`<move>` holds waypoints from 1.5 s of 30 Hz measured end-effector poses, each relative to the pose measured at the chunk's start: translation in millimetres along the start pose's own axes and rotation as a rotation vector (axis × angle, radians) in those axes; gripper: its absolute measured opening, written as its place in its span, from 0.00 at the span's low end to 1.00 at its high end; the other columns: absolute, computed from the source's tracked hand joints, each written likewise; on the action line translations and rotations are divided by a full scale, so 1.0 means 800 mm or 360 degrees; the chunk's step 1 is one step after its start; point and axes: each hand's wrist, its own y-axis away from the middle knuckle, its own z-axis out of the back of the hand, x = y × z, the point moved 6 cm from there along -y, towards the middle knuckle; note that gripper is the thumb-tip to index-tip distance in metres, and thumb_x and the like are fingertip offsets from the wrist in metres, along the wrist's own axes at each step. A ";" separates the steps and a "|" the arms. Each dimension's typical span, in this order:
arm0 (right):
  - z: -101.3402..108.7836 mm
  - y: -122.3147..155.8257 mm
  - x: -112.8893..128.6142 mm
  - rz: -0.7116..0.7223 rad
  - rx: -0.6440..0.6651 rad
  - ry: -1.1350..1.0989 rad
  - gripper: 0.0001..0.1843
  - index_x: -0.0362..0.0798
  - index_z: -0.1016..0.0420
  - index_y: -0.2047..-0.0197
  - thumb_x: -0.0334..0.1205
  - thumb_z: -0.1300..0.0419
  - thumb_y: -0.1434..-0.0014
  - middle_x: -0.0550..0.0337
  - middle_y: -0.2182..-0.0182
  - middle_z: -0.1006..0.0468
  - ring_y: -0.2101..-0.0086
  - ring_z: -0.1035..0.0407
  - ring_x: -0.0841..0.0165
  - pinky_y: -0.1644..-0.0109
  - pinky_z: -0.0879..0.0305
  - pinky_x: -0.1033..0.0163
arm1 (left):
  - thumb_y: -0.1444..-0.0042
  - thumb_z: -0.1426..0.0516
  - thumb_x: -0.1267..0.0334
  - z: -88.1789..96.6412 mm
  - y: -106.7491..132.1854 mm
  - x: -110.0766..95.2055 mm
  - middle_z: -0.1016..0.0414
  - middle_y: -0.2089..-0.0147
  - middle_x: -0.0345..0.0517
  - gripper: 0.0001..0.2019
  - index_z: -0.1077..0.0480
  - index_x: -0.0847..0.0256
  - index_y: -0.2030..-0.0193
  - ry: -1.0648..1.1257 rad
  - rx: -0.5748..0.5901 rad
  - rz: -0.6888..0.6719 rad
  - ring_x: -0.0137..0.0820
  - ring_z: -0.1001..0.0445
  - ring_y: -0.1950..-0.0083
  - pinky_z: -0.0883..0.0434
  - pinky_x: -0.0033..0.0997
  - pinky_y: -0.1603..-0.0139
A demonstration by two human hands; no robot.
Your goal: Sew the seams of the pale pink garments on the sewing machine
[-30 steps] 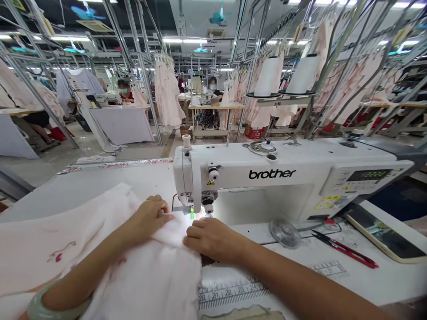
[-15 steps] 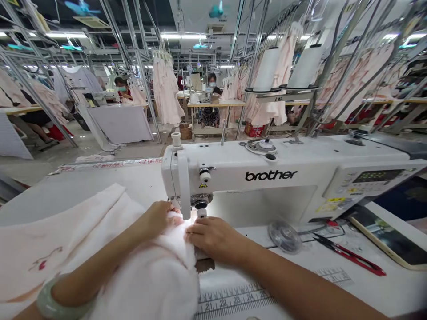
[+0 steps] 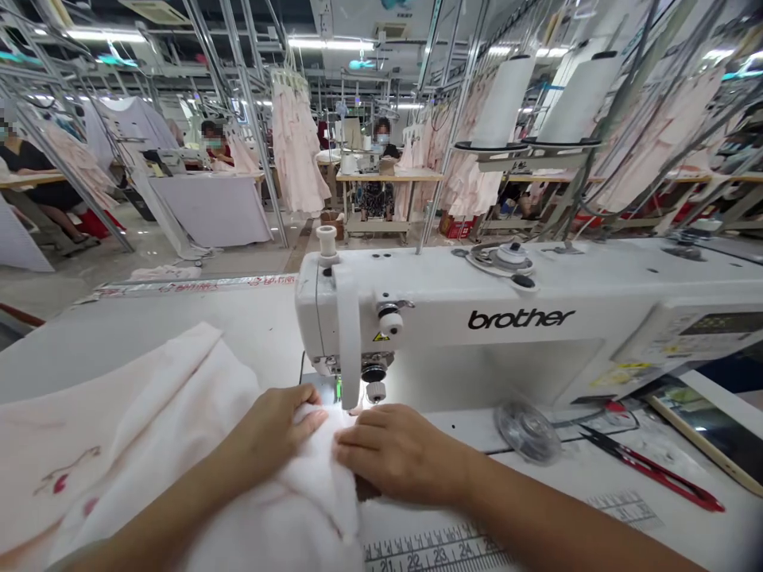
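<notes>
Pale pink, soft fabric with small red embroidery lies over the left of the table and runs up to the needle area of a white Brother sewing machine. My left hand pinches the fabric's edge just in front of the needle, thumb on top. Close beside it, my right hand is closed on the right edge of the same fabric, with its fingertips pressed together. A lit lamp brightens the spot under the machine head. The needle tip and presser foot are mostly hidden.
Right of my hands lie a clear round plastic bobbin-like disc, red-handled thread snips and a phone. A printed ruler marks the front table edge. Thread cones stand behind; people sew farther back.
Both hands have drawn slightly back toward me with the fabric, away from the needle. The camera view has shifted, so the machine appears farther right.
</notes>
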 end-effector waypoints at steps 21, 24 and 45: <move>-0.012 -0.005 -0.012 -0.0269 0.0349 0.0300 0.07 0.44 0.26 0.56 0.35 0.43 0.35 0.56 0.61 0.21 0.57 0.33 0.63 0.49 0.40 0.58 | 0.44 0.50 0.61 -0.002 -0.006 -0.014 0.29 0.69 0.40 0.06 0.33 0.57 0.65 -0.0314 -0.0139 0.0049 0.34 0.27 0.64 0.35 0.30 0.65; -0.013 -0.004 -0.014 -0.0269 0.0346 0.0319 0.05 0.45 0.26 0.60 0.36 0.43 0.35 0.58 0.59 0.21 0.57 0.33 0.64 0.50 0.41 0.58 | 0.46 0.50 0.65 -0.005 -0.009 -0.018 0.28 0.64 0.44 0.04 0.35 0.58 0.68 -0.0419 -0.0183 0.0023 0.36 0.28 0.62 0.35 0.33 0.61; -0.015 -0.003 -0.013 -0.0270 0.0358 0.0385 0.06 0.45 0.28 0.62 0.36 0.44 0.34 0.58 0.62 0.22 0.60 0.35 0.63 0.52 0.42 0.59 | 0.43 0.51 0.64 -0.011 -0.003 -0.019 0.31 0.53 0.45 0.07 0.32 0.57 0.67 -0.0366 -0.0344 0.0209 0.41 0.33 0.46 0.42 0.48 0.42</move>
